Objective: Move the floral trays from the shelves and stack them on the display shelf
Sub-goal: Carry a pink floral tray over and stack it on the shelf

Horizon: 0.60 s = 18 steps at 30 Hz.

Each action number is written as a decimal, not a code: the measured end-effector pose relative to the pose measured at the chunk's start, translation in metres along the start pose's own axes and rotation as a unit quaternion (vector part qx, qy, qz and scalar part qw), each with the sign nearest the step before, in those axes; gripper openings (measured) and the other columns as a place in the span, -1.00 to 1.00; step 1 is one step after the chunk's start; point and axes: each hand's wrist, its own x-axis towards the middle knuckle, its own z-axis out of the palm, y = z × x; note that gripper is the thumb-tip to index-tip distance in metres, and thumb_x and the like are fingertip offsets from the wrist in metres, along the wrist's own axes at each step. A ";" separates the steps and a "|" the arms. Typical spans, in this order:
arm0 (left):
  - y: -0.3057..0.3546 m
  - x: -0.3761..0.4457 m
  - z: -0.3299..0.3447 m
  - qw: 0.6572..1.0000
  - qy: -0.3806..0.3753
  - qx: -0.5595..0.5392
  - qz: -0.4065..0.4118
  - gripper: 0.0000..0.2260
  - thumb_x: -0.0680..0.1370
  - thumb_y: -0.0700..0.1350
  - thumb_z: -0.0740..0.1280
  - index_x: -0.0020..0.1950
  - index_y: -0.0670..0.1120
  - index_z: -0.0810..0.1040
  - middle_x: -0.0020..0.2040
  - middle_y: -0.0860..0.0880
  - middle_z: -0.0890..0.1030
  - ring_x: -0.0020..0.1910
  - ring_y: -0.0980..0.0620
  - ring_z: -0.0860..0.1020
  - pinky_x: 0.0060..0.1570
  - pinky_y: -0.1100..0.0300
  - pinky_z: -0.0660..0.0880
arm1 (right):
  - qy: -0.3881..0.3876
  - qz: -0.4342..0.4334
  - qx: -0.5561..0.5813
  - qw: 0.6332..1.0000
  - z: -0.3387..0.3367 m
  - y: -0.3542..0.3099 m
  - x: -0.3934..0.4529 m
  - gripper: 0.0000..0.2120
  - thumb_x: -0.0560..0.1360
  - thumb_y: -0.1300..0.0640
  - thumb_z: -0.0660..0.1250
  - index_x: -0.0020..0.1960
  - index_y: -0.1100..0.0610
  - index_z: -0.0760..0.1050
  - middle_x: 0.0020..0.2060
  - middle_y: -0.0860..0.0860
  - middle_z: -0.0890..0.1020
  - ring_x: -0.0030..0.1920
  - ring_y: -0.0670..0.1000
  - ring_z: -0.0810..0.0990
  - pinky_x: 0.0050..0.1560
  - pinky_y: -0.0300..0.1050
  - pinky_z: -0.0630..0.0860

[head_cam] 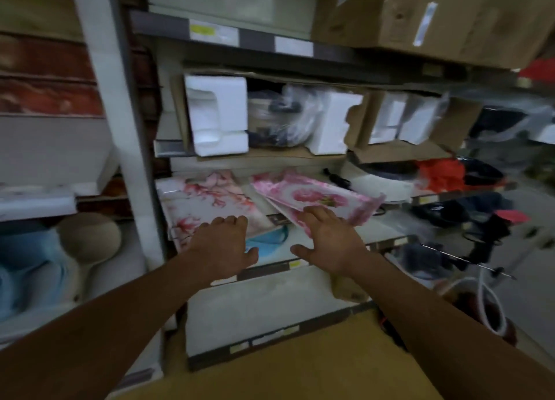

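My left hand (223, 243) lies spread on the pale glossy blossom-print rectangular tray (207, 201); my right hand (327, 240), fingers open, touches the tilted stack of slick pink rose-print trays (312, 195) overhanging the grey metal shelf (387, 242). A careless nudge could slide them off.

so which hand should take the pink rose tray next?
Right, likely. The right hand has its fingers at the rose tray edge; the left hand lies over the blossom tray.

Shop stockroom, metal shelving (240, 36) with price labels (204, 28), cardboard boxes (450, 18), polystyrene packing (219, 114), wrapped goods (288, 120)
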 end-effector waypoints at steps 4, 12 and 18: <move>-0.033 0.017 0.026 0.999 -0.013 0.003 -0.041 -0.45 0.52 0.27 0.17 0.34 -0.08 0.30 0.23 -0.07 0.48 0.14 -0.06 0.47 0.03 0.07 0.47 | -0.036 -0.038 0.006 0.999 0.026 -0.006 0.043 -0.32 0.49 -0.24 0.27 0.50 -0.01 0.17 0.45 0.01 0.25 0.40 0.06 0.26 0.34 -0.02 0.32; -0.056 0.042 0.084 0.993 -0.059 0.022 -0.101 -0.42 0.51 0.23 0.19 0.41 -0.08 0.25 0.30 -0.08 0.44 0.25 -0.08 0.42 0.16 0.03 0.42 | -0.092 -0.094 0.014 0.991 0.092 -0.006 0.107 -0.33 0.50 -0.20 0.26 0.51 0.01 0.16 0.48 0.00 0.20 0.44 0.06 0.18 0.37 -0.04 0.24; -0.061 0.065 0.122 0.986 -0.066 0.019 -0.149 -0.49 0.53 0.15 0.21 0.41 -0.04 0.25 0.36 -0.08 0.40 0.30 -0.09 0.39 0.27 -0.02 0.37 | -0.097 -0.152 0.006 0.984 0.144 -0.005 0.152 -0.40 0.53 -0.12 0.27 0.49 0.04 0.20 0.45 0.02 0.26 0.42 0.08 0.24 0.38 -0.01 0.26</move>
